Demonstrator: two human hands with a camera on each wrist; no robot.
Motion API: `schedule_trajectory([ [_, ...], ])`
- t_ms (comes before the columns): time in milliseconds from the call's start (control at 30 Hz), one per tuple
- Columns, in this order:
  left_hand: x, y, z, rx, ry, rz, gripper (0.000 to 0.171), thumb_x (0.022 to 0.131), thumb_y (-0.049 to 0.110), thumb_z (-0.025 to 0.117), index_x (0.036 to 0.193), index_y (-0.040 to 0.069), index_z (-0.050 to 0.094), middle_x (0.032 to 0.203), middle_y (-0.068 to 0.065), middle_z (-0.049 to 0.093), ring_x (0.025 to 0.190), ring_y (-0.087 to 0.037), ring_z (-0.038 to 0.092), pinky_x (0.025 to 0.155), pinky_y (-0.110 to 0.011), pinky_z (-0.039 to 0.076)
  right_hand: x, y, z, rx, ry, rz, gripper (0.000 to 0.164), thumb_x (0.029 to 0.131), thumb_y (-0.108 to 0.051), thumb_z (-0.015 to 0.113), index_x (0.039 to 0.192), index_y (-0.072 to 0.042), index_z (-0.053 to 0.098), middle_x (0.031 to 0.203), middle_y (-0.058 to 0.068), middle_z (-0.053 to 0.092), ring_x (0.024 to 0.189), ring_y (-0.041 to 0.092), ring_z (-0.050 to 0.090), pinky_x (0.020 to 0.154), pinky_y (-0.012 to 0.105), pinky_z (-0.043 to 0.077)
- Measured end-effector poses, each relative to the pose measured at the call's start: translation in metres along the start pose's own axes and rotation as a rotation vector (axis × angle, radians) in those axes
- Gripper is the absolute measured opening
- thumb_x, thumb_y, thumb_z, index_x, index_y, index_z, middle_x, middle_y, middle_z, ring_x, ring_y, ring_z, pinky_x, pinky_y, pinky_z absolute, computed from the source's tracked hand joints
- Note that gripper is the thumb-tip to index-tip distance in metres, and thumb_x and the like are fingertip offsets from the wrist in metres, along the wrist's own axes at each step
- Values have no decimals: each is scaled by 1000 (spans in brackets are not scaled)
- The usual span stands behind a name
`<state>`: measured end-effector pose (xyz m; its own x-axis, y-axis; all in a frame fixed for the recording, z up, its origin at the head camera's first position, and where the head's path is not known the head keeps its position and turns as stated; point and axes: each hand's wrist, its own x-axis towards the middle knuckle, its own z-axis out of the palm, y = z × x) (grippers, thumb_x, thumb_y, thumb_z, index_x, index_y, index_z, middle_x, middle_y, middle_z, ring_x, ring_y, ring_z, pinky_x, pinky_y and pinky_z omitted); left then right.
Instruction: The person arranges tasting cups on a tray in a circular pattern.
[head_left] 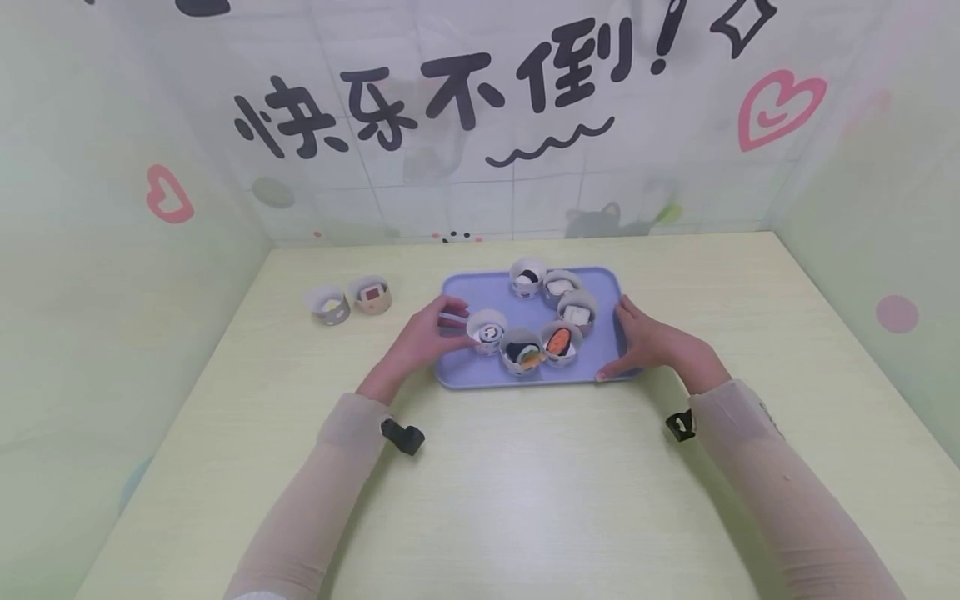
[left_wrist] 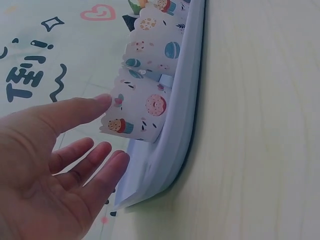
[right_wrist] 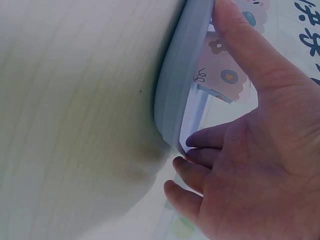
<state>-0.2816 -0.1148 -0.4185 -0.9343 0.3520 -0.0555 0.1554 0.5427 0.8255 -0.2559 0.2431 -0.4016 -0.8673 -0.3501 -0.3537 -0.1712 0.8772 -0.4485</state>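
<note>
A blue-purple tray (head_left: pixel 476 292) holds several printed paper cups, each with a toy-like sushi piece inside. At the tray's left end, my left hand (head_left: pixel 433 335) spreads around the cup with a white-and-dark roll (head_left: pixel 487 333). Its thumb tip is right at that cup's scalloped wall (left_wrist: pixel 137 107), with the other fingers loosely bent below. My right hand (head_left: pixel 651 342) lies against the tray's right end, thumb along the near rim and fingers at the side. Nearest to it are a cup with an orange-topped piece (head_left: pixel 559 343) and one with a white piece (head_left: pixel 577 315).
Two more filled paper cups, a grey one (head_left: pixel 330 307) and a tan one (head_left: pixel 373 298), stand on the table (head_left: pixel 480 492) left of the tray. Behind it rises a printed white backdrop (head_left: pixel 465 200), with pale side panels (head_left: pixel 862 217) at both sides.
</note>
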Motion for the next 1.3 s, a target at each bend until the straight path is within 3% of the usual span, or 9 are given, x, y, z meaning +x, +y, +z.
schedule_trajectory([
  [333,-4,-7,-21,-42,73,30,57,88,12,75,137,1,48,139,-19,57,128,-36,57,109,-46,49,1,-1,0,5,-3,1,134,74,-48,85,151,17,-2,160,38,-11,150,53,0,123,61,12],
  [733,-8,-14,-55,-11,200,-29,55,90,16,73,138,3,48,139,-18,55,131,-36,55,107,-45,51,2,1,1,-3,-4,2,134,74,-50,85,151,17,-2,160,38,-11,150,53,0,123,61,13],
  [1100,-19,-23,-96,-44,408,-66,52,92,15,71,136,0,48,139,-21,55,131,-37,53,111,-44,48,3,2,1,2,0,0,135,73,-50,85,151,17,-2,160,38,-11,150,53,0,124,61,12],
  [1300,-25,-29,-116,9,537,-113,54,94,19,69,139,-1,47,143,-20,51,135,-38,49,114,-43,45,2,2,1,6,5,-5,135,73,-50,85,151,17,-1,160,38,-10,150,52,-1,124,61,11],
])
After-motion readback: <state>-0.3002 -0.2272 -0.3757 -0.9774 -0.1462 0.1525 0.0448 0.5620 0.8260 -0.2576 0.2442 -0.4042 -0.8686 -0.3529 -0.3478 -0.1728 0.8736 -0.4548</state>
